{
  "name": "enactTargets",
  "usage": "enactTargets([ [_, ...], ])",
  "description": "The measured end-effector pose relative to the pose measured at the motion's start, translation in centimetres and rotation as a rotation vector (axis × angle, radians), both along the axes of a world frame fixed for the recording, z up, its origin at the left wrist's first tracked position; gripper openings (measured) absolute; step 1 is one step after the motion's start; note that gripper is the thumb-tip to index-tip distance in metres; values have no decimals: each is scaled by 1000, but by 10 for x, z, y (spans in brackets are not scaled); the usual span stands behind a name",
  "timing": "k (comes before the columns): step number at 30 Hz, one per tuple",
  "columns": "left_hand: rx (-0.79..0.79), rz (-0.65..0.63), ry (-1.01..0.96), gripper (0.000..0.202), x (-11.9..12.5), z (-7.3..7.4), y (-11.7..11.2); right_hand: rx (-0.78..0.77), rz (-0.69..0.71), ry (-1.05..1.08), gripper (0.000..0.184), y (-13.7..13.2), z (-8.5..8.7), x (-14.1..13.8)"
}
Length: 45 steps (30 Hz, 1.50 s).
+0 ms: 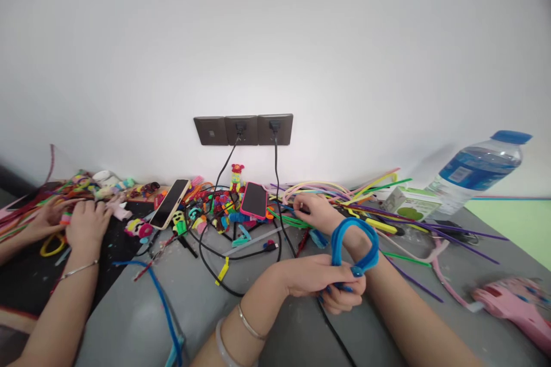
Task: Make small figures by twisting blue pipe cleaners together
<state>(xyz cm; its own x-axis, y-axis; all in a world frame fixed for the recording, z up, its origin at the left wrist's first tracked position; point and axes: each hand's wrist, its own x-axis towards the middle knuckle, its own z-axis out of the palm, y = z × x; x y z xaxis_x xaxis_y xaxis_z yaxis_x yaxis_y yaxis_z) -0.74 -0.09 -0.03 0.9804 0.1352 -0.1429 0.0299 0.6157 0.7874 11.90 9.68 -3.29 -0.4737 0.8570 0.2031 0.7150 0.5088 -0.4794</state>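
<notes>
My left hand point(325, 281), with two bangles at the wrist, is closed around a bundle of blue pipe cleaners point(373, 246) bent into an upright loop. The loop stands in front of my right forearm. Farther back, my right hand point(318, 212) is at the edge of the pile of coloured pipe cleaners point(336, 188), its fingers curled in. Whatever they may pinch is hidden. A green pipe cleaner point(295, 221) lies just below those fingers. On the table at the front left lies another blue pipe cleaner point(159, 287).
A co-worker's hands point(88, 223) work over a black mat at left. Phones point(255, 200), small beads and figures lie along the wall. Black cables point(202, 246) run down from the sockets point(243, 130). At right are a water bottle point(477, 169), a small box point(411, 205) and a pink glue gun point(512, 304).
</notes>
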Motion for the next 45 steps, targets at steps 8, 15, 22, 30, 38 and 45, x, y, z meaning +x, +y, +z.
enactTargets([
  [8, 119, 27, 17, 45, -14, -1, 12, 8, -190, 983, 13, -14, 35, 35],
  [15, 119, 157, 17, 46, -20, -6, 16, 564, -461, 1711, 17, -45, 95, 95],
  [22, 40, 665, -39, 37, -5, -20, 23, 363, -375, 1685, 16, -71, 94, 121],
  [30, 36, 1086, -77, 38, 8, -14, 19, -125, -216, 1517, 33, -45, 22, 76],
  [38, 104, 1254, -59, 43, 4, -20, 23, -274, -266, 1342, 27, -41, 6, 74],
  [45, 148, 1014, -22, 44, 3, -22, 22, -406, -136, 1740, 13, -47, 26, 109],
])
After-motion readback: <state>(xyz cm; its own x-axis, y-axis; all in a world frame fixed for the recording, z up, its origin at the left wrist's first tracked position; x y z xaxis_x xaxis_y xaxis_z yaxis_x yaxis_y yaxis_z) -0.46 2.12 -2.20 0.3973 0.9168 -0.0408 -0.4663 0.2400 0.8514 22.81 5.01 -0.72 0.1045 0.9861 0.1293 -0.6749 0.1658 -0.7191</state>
